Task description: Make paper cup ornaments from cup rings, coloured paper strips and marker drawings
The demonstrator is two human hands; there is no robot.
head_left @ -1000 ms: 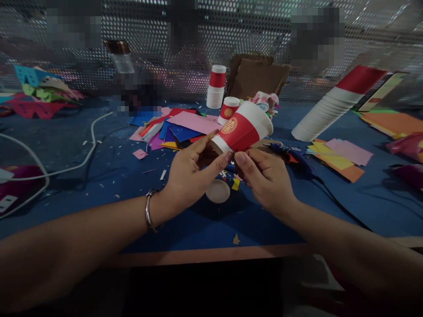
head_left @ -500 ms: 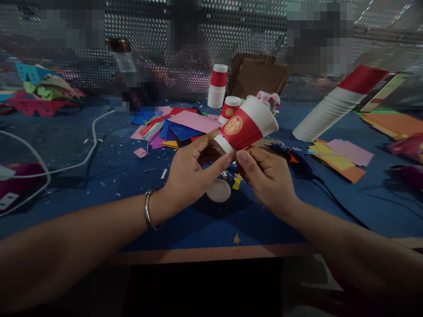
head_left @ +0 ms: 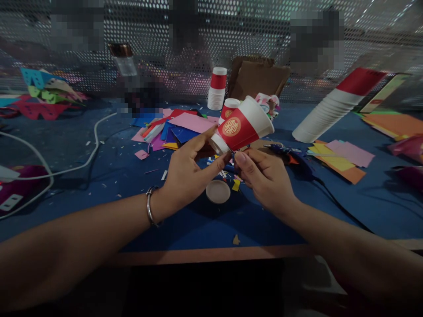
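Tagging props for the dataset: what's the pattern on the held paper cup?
Paper cup: white, red band, round gold-coloured emblem. Best in head view.

Head view | forward, down | hands (head_left: 185, 178) near | perforated screen (head_left: 148, 26) beyond

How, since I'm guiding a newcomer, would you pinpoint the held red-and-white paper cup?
Above the blue table, find the bare left hand and right hand. They hold a red-and-white paper cup with a round gold emblem. Unlike the matching upright paper cup behind, it is tilted and hand-held.
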